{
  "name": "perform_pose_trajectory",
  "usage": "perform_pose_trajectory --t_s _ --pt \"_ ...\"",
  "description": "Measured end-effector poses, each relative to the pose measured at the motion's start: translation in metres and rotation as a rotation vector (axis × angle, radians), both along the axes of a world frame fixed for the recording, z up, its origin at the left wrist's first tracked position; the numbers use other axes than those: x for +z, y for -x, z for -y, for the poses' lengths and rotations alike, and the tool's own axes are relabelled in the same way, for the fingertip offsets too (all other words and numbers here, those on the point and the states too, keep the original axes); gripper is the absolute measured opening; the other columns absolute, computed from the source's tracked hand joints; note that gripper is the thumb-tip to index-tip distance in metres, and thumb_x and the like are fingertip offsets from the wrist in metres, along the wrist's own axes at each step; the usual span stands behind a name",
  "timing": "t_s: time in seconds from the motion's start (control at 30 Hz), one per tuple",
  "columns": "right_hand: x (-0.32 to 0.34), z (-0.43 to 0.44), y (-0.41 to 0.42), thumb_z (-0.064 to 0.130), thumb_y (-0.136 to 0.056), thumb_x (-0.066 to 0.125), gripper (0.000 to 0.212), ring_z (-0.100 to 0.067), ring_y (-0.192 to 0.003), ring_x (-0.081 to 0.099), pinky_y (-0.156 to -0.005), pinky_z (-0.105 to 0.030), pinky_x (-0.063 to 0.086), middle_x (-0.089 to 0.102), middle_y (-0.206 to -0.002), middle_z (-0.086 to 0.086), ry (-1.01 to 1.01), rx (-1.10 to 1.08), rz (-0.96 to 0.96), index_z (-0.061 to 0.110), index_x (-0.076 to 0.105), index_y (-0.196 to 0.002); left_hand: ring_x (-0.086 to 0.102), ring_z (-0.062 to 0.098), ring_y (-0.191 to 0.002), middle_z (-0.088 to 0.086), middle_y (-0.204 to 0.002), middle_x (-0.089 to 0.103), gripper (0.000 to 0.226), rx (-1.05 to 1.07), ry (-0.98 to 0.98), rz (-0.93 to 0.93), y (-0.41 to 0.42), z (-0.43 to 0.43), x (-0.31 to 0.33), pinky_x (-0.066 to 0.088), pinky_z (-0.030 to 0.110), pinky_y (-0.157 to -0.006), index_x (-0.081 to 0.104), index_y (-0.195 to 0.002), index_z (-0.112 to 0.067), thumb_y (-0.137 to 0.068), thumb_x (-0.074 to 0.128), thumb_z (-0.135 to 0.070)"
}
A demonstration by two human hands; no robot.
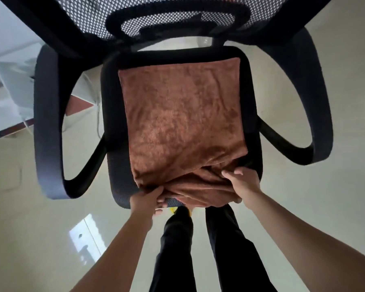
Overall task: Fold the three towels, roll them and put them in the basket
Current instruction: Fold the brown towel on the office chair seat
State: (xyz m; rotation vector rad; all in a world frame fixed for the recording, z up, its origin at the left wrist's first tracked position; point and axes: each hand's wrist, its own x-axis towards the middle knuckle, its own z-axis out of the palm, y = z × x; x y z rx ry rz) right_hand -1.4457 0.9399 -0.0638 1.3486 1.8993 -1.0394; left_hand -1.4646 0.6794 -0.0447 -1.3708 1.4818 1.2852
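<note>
A brown towel [181, 119] lies flat on the seat of a black office chair [111, 106], folded to about the seat's size. Its near end is bunched into a thick fold at the seat's front edge. My left hand [147, 200] grips the near left corner of that fold. My right hand [241, 182] presses and holds the near right part, fingers on top and thumb under. Only one towel shows, and no basket is in view.
The chair's two armrests [45, 127] curve out on either side and its mesh backrest [135, 17] fills the top. My black-trousered legs [226, 249] stand at the seat's front. A white table or furniture edge [11, 91] is at the left, over a glossy pale floor.
</note>
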Motion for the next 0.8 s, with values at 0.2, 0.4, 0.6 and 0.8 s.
perform_pose_trajectory --t_s 0.2,0.4,0.6,0.8 --pt "0.025 -0.016 0.009 0.032 -0.079 0.065 0.035 -0.027 -0.064 0.052 -0.060 -0.035 0.038 0.057 -0.067 -0.016 -0.149 -0.156 -0.236 0.008 0.048 -0.061 0.057 0.019 -0.051 0.010 -0.069 0.062 0.009 0.074 0.064 -0.133 0.027 0.017 0.015 0.052 0.023 -0.046 0.062 -0.080 -0.007 -0.078 0.068 -0.002" --pt "0.040 -0.031 0.080 0.029 -0.088 0.064 0.034 -0.024 -0.068 0.051 -0.062 -0.031 0.036 0.052 -0.066 -0.007 -0.200 -0.018 -0.438 0.003 0.054 -0.068 0.057 0.013 -0.040 0.007 -0.069 0.063 0.020 0.081 0.089 -0.305 0.094 0.044 0.025 0.047 0.019 -0.038 0.056 -0.071 -0.014 -0.079 0.073 -0.008" --pt "0.014 -0.034 0.085 0.037 -0.085 0.066 0.035 -0.034 -0.094 0.067 -0.087 -0.046 0.053 0.071 -0.097 -0.015 -0.140 -0.140 -0.383 0.006 0.068 -0.101 0.056 0.013 -0.045 0.008 -0.069 0.062 0.022 0.097 0.155 -0.238 0.086 0.023 0.007 0.040 0.017 -0.038 0.061 -0.085 -0.011 -0.080 0.075 -0.027" --pt "0.004 0.011 0.002 0.041 -0.081 0.071 0.024 -0.027 -0.077 0.064 -0.079 -0.044 0.056 0.066 -0.076 -0.003 0.031 -0.016 -0.058 0.017 0.070 -0.082 0.071 0.021 -0.067 0.017 -0.076 0.071 0.022 0.031 -0.078 -0.006 0.013 -0.038 -0.005 0.055 0.030 -0.054 0.066 -0.083 -0.005 -0.080 0.077 -0.024"
